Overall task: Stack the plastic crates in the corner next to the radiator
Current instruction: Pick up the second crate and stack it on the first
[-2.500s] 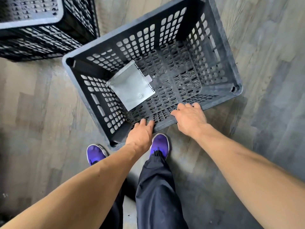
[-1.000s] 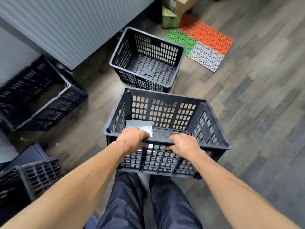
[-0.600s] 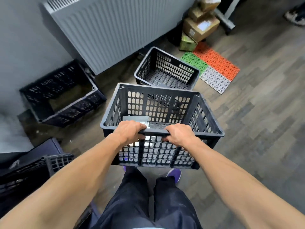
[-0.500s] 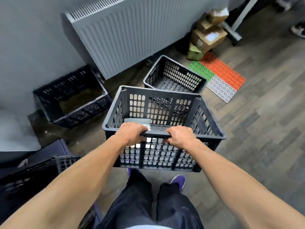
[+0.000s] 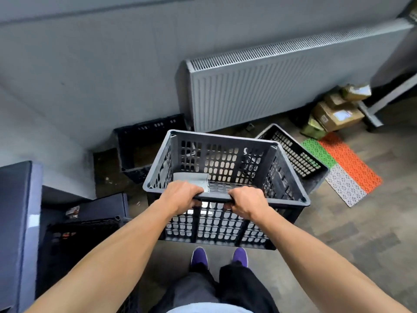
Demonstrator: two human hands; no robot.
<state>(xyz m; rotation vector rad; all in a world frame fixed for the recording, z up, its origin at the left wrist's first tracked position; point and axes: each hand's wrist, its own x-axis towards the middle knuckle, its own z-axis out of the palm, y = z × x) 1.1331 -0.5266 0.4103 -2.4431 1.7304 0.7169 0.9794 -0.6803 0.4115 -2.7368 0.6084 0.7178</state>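
Surroundings: radiator (image 5: 270, 86) sitting upper right on the wall. Corner crate (image 5: 144, 141) standing on the floor just left of it, against the wall, partly hidden behind the carried crate (image 5: 225, 168). Second floor crate (image 5: 295, 152) sitting right of centre, also partly hidden. Coloured mat (image 5: 345, 163) and cardboard boxes (image 5: 336, 111) lying further right, dark crate (image 5: 85, 231) sitting lower left. Carried crate hanging mid-frame off the floor, opening facing up, long axis running left-right, right end dipping slightly. Grey sheet (image 5: 191, 178) lying inside. Left hand (image 5: 182, 195) and right hand (image 5: 246, 203) both curling fingers over the near long rim, close together.
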